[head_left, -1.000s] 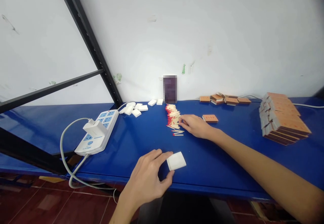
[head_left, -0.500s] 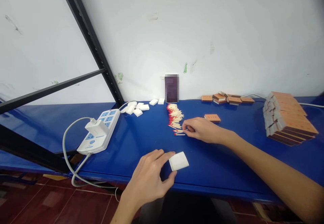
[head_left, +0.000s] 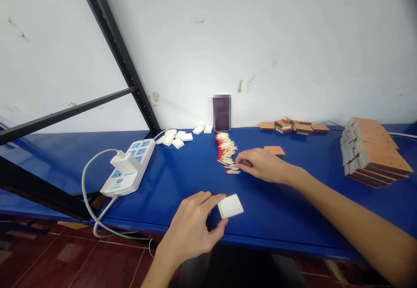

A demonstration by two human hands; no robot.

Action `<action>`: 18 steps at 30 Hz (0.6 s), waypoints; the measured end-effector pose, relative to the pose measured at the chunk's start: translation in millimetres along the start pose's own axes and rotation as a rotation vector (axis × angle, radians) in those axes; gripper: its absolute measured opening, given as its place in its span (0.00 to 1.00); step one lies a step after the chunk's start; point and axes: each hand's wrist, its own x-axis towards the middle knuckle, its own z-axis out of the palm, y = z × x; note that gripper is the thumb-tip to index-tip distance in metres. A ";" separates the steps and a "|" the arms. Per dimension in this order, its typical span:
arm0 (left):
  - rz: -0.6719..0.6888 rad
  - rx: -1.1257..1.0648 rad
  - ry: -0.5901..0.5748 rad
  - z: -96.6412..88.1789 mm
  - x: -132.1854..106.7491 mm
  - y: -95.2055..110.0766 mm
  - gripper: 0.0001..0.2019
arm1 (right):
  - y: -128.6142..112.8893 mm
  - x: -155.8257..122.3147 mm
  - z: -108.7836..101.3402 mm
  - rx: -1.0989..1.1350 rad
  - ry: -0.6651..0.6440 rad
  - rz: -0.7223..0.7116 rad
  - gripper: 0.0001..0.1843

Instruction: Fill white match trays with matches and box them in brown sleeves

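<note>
Near the table's front edge, my left hand (head_left: 198, 223) grips a small white matchbox tray (head_left: 232, 206) between thumb and fingers at its left side. Farther back, a long heap of red-tipped matches (head_left: 226, 149) lies on the blue table, heads mostly to the left. My right hand (head_left: 259, 164) reaches in from the right with thumb and forefinger pinched at the wooden ends of a few matches (head_left: 232, 172) at the heap's near end. Whether a match is between those fingertips is hidden. Just behind the right hand lies an orange matchbox cover (head_left: 274, 151).
Several white trays (head_left: 177, 143) lie at the back left, beside a power strip (head_left: 143, 162) with a plugged-in charger and cable. Orange matchboxes (head_left: 302, 128) rest along the wall, and a large stack of boxes (head_left: 374, 153) stands right. A black shelf frame (head_left: 114, 49) rises left.
My right hand has shifted slightly, its fingertips staying near the matches' ends. My left hand and the tray hold the same place. The view has moved very little.
</note>
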 end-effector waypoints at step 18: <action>-0.005 -0.008 -0.005 0.9 -0.1 -1.9 0.24 | 8.3 -2.5 1.0 0.047 -0.070 0.116 0.06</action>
